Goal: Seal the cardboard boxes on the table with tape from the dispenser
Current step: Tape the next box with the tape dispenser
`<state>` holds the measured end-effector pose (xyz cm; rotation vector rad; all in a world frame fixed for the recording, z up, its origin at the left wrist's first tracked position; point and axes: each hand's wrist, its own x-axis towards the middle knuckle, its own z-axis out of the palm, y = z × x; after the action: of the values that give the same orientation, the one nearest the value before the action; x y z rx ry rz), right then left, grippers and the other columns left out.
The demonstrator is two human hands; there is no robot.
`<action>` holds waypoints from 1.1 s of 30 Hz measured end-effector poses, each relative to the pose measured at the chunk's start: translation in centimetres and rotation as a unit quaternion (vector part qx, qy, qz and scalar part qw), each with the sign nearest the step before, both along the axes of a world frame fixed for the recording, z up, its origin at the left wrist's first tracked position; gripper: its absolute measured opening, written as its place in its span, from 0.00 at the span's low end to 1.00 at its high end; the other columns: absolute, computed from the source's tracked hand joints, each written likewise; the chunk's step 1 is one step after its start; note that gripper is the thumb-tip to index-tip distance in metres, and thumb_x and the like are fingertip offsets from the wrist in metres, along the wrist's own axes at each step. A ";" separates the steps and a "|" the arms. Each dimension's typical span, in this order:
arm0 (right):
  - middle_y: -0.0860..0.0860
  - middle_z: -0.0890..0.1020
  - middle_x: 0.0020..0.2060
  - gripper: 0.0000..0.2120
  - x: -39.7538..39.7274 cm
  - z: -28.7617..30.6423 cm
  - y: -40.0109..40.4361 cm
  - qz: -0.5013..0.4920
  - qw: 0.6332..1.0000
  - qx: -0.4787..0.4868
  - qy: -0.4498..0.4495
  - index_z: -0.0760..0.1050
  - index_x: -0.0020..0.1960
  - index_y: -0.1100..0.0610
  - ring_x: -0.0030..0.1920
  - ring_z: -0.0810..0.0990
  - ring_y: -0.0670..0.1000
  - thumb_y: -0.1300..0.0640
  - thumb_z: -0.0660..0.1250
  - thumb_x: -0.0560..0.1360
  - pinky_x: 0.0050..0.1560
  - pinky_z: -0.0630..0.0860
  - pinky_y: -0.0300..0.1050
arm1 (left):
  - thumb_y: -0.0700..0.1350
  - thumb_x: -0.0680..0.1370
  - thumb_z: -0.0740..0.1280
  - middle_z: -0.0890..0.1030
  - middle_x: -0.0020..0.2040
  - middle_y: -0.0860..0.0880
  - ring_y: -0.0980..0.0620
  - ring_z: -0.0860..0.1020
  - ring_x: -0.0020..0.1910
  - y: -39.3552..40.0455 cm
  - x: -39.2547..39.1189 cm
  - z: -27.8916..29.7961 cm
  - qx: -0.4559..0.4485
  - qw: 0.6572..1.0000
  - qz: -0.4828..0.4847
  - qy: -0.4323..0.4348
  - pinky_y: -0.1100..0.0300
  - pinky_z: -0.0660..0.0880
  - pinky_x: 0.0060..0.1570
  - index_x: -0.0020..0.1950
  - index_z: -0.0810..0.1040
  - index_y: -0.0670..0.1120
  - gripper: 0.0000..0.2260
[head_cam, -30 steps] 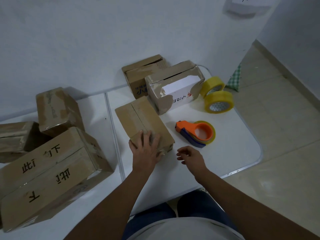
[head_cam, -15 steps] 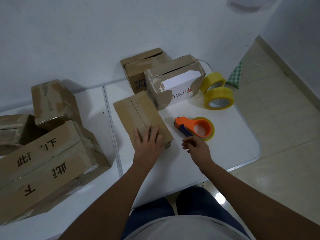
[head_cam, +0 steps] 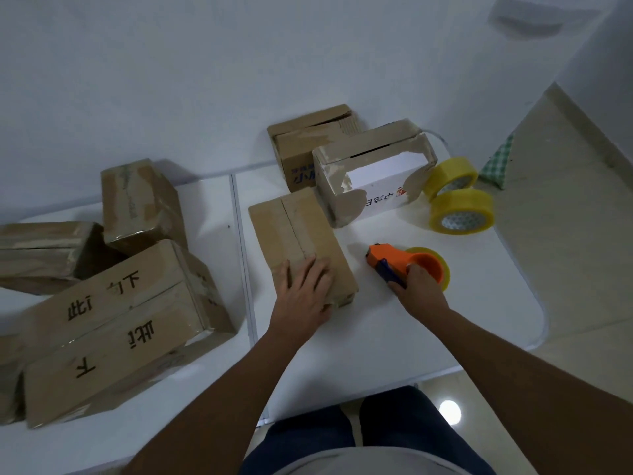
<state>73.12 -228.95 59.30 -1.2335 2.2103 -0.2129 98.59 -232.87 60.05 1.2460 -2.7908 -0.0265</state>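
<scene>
The left hand (head_cam: 306, 293) lies flat with fingers spread on the near end of a small brown cardboard box (head_cam: 298, 238), pressing on its top where the two flaps meet along a centre seam; the flaps are down and the box's contents cannot be seen. The right hand (head_cam: 420, 290) has its fingers curled round the orange tape dispenser (head_cam: 404, 262), which rests on the white table (head_cam: 394, 323) just to the right of that box, with a yellowish roll mounted in it.

Behind the small box stands a torn box with a white front (head_cam: 373, 173), touching or nearly touching the small box's far corner. Its side panel is ripped open and something white shows inside; what it is cannot be told. Behind that, against the wall, sits another brown box with blue print (head_cam: 308, 145), its flaps closed. Two spare rolls of yellow tape (head_cam: 459, 200) lie at the table's right edge, one leaning on the other, just beside the torn box.

On the left part of the table are more boxes: a large box with black characters (head_cam: 113, 323) nearest, a tilted box (head_cam: 140, 204) resting behind it, and a low box (head_cam: 41, 252) at the far left. All appear closed, contents hidden
</scene>
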 end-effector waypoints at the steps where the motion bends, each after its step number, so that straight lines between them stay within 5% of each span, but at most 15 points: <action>1: 0.60 0.76 0.51 0.20 0.0 -0.1 -0.3 -0.006 1.000 0.013 -0.001 0.69 0.59 0.64 0.51 0.77 0.61 0.51 0.68 0.76 0.44 0.71 0.49 | 0.59 0.69 0.75 0.71 0.71 0.46 0.42 0.66 0.74 -0.1 0.3 0.2 0.001 1.000 -0.004 0.000 0.31 0.61 0.69 0.68 0.69 0.47 0.33; 5: 0.59 0.76 0.52 0.16 0.2 -0.7 -0.6 -0.019 0.998 0.055 0.027 0.67 0.58 0.61 0.49 0.78 0.60 0.51 0.66 0.78 0.45 0.75 0.53 | 0.71 0.73 0.63 0.67 0.75 0.47 0.41 0.61 0.76 -0.4 1.3 0.9 0.022 1.000 0.009 0.006 0.31 0.56 0.71 0.71 0.70 0.49 0.35; 11: 0.58 0.77 0.46 0.09 0.6 1.2 0.0 0.014 0.999 -0.019 0.026 0.67 0.54 0.60 0.47 0.78 0.61 0.54 0.59 0.81 0.40 0.72 0.52 | 0.64 0.69 0.73 0.65 0.76 0.47 0.42 0.60 0.77 -0.9 1.9 0.4 0.065 0.998 0.007 -0.015 0.35 0.59 0.71 0.75 0.65 0.53 0.37; 16: 0.50 0.78 0.43 0.11 1.2 5.6 1.5 0.008 0.984 -0.148 -0.103 0.69 0.62 0.56 0.40 0.77 0.53 0.55 0.58 0.82 0.37 0.69 0.46 | 0.70 0.77 0.57 0.60 0.77 0.52 0.48 0.54 0.78 -2.3 2.7 0.9 0.116 0.991 -0.010 0.066 0.43 0.49 0.75 0.75 0.65 0.55 0.31; 19: 0.48 0.81 0.41 0.18 1.3 7.8 2.3 -0.012 0.974 -0.179 -0.139 0.74 0.56 0.55 0.40 0.79 0.49 0.44 0.56 0.77 0.36 0.71 0.44 | 0.62 0.81 0.58 0.65 0.74 0.51 0.52 0.64 0.72 -2.6 1.2 3.0 0.177 0.967 0.039 0.180 0.51 0.61 0.71 0.70 0.70 0.51 0.22; 21: 0.47 0.81 0.38 0.18 1.4 8.9 2.6 -0.037 0.967 -0.185 -0.174 0.75 0.52 0.52 0.38 0.80 0.48 0.40 0.57 0.75 0.37 0.75 0.48 | 0.57 0.82 0.60 0.72 0.67 0.53 0.53 0.71 0.64 -2.9 -0.5 4.9 0.285 0.911 0.131 0.269 0.55 0.72 0.63 0.64 0.75 0.52 0.15; 25: 0.48 0.81 0.35 0.20 1.4 10.6 2.6 -0.030 0.967 -0.190 -0.169 0.77 0.46 0.52 0.36 0.79 0.46 0.37 0.58 0.74 0.36 0.71 0.42 | 0.56 0.82 0.62 0.82 0.59 0.49 0.50 0.79 0.60 -3.5 -3.7 8.8 0.584 0.624 0.311 0.415 0.52 0.74 0.66 0.61 0.80 0.48 0.16; 26: 0.48 0.81 0.36 0.21 1.3 10.8 2.5 -0.022 0.969 -0.186 -0.159 0.77 0.45 0.53 0.37 0.79 0.46 0.36 0.58 0.73 0.36 0.70 0.41 | 0.54 0.82 0.62 0.83 0.58 0.47 0.50 0.80 0.59 -3.6 -4.1 9.4 0.610 0.589 0.306 0.434 0.54 0.74 0.66 0.61 0.80 0.45 0.16; 29: 0.47 0.81 0.35 0.21 0.8 10.9 2.5 -0.005 0.972 -0.181 -0.150 0.77 0.44 0.52 0.37 0.79 0.46 0.35 0.58 0.74 0.37 0.71 0.41 | 0.50 0.83 0.61 0.85 0.53 0.47 0.50 0.82 0.55 -3.5 -5.0 11.4 0.640 0.561 0.292 0.438 0.57 0.77 0.58 0.58 0.81 0.43 0.14; 33: 0.46 0.81 0.37 0.17 0.2 10.7 2.2 0.025 0.976 -0.171 -0.136 0.77 0.46 0.52 0.38 0.80 0.46 0.39 0.60 0.78 0.39 0.74 0.43 | 0.49 0.82 0.63 0.86 0.50 0.48 0.51 0.83 0.52 -3.7 -5.2 12.4 0.642 0.573 0.288 0.420 0.61 0.78 0.50 0.55 0.82 0.45 0.11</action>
<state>73.33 -226.70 70.03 -1.3454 1.9545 -0.7227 93.35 -236.58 72.41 1.4937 -1.0983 -2.1562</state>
